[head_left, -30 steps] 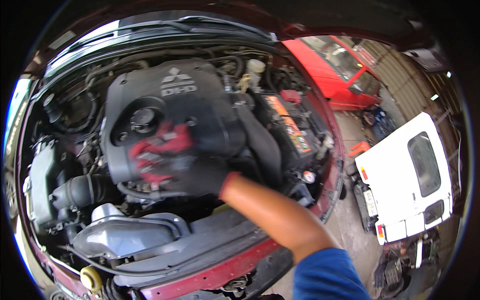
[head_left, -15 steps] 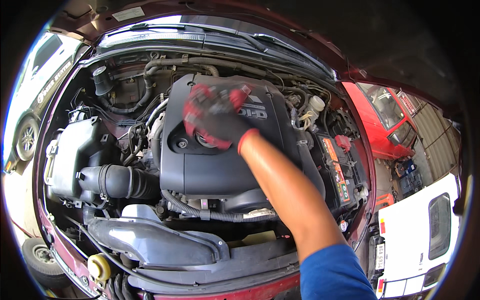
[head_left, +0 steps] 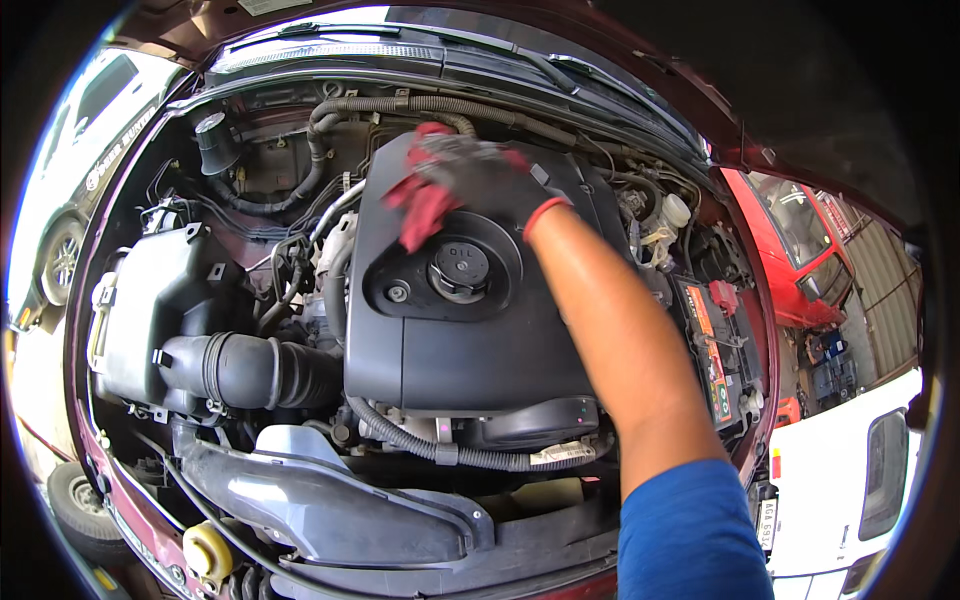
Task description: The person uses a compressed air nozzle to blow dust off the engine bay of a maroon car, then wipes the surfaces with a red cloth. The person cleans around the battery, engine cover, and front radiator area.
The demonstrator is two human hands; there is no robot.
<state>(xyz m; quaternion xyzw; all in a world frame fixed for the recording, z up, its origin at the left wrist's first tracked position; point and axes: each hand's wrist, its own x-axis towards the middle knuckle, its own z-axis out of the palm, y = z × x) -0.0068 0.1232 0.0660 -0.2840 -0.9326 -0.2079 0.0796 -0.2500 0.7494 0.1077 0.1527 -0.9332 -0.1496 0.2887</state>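
Note:
My right hand point(head_left: 478, 180), in a black glove with a red cuff, is over the upper part of the black engine cover point(head_left: 480, 360). Bunched under its fingers is a red rag point(head_left: 425, 205), which lies against the cover; motion smears both. Just below the rag, the black oil filler cap point(head_left: 460, 268) sits in a round recess, with a small bolt point(head_left: 397, 293) to its left. My left hand is out of the picture.
Left of the cover stand a black air filter box point(head_left: 165, 310) and a ribbed intake hose point(head_left: 235, 368). A battery point(head_left: 725, 350) is at the right. A ribbed conduit point(head_left: 450, 455) runs along the cover's front. Overhead is the raised hood point(head_left: 800, 110).
My right hand with the rag has moved up and away from the oil filler cap, which now shows fully. The whole view has shifted slightly.

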